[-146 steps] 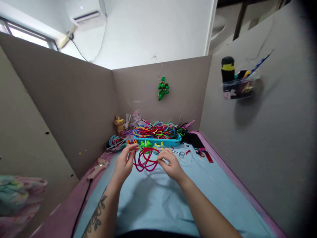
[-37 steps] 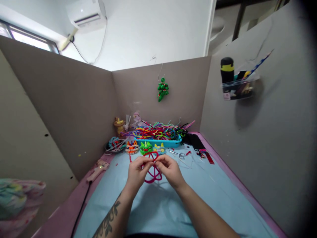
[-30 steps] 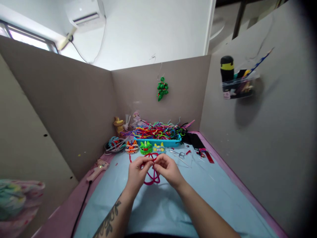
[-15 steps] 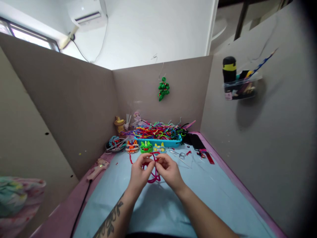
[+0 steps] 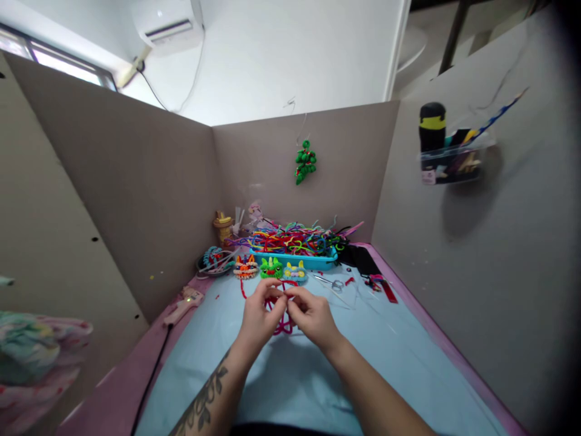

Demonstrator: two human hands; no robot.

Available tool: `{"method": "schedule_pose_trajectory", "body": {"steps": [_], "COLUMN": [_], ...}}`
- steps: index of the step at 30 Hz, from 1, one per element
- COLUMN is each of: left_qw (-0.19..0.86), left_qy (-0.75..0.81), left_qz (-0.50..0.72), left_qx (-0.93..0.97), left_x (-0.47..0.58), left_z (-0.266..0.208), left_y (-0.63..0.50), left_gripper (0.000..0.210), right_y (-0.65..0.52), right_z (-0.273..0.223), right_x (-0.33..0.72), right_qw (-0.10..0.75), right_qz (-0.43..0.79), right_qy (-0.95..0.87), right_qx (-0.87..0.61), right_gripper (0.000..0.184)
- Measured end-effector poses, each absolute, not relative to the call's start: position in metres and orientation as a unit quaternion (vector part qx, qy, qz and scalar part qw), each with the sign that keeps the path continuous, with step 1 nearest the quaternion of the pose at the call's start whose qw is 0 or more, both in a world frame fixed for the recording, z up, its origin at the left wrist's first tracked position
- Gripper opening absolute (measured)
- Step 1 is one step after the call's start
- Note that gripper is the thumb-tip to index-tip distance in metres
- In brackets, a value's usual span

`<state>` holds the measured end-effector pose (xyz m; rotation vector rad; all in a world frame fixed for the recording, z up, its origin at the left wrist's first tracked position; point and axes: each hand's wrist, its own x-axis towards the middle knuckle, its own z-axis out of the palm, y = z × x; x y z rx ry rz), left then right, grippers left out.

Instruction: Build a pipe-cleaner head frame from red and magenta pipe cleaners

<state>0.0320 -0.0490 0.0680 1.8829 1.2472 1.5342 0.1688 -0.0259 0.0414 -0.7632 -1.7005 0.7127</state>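
Note:
My left hand (image 5: pixel 265 307) and my right hand (image 5: pixel 311 310) meet over the middle of the table, fingertips pinched together. Between them is a red and magenta pipe cleaner (image 5: pixel 285 327), bent into loops that hang below my fingers. One red end (image 5: pixel 243 289) sticks out to the left of my left hand. The exact spot where the fingertips grip is partly covered by the fingers. Just beyond my hands sit three fuzzy pipe-cleaner animal heads: an orange one (image 5: pixel 246 267), a green one (image 5: pixel 271 269) and a yellow and blue one (image 5: pixel 295 272).
A blue tray (image 5: pixel 313 262) heaped with coloured pipe cleaners stands at the back. Scissors (image 5: pixel 334 283) lie to the right, near red scraps. At left are a dark bowl (image 5: pixel 213 267) and a pink glue gun (image 5: pixel 184 307) with a cord. Grey partitions (image 5: pixel 149 181) enclose the table.
The view has shifted slightly, so the surroundings sit a little further right. Both hands stay pinched together on the pipe cleaner, and its hanging loops have shifted slightly.

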Motion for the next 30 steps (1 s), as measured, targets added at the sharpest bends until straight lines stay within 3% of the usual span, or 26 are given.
{"method": "schedule_pose_trajectory", "body": {"steps": [10,15,22,26,30], "left_qw": [0.124,0.126,0.245,0.325,0.341], "left_qy": [0.444,0.444,0.395,0.371,0.360], "left_qz": [0.474,0.507,0.551,0.567,0.594], "left_qx": [0.750,0.728,0.693,0.659,0.633], "left_x": [0.025,0.024,0.000,-0.016,-0.029], "left_z": [0.064,0.060,0.085,0.083,0.078], "left_y": [-0.050,-0.047,-0.046,-0.037,-0.032], "left_gripper": [0.027,0.028,0.028,0.032,0.038], "right_y": [-0.023,-0.021,-0.023,-0.019,-0.012], "right_z": [0.047,0.048,0.060,0.061,0.059], "right_x": [0.178,0.179,0.187,0.193,0.198], "right_qw": [0.483,0.498,0.531,0.504,0.484], "right_qz": [0.193,0.197,0.245,0.296,0.352], "right_qy": [-0.796,-0.796,-0.768,-0.776,-0.772], "right_qx": [-0.308,-0.283,-0.263,-0.238,-0.214], "right_gripper": [0.016,0.016,0.011,0.007,0.010]}}
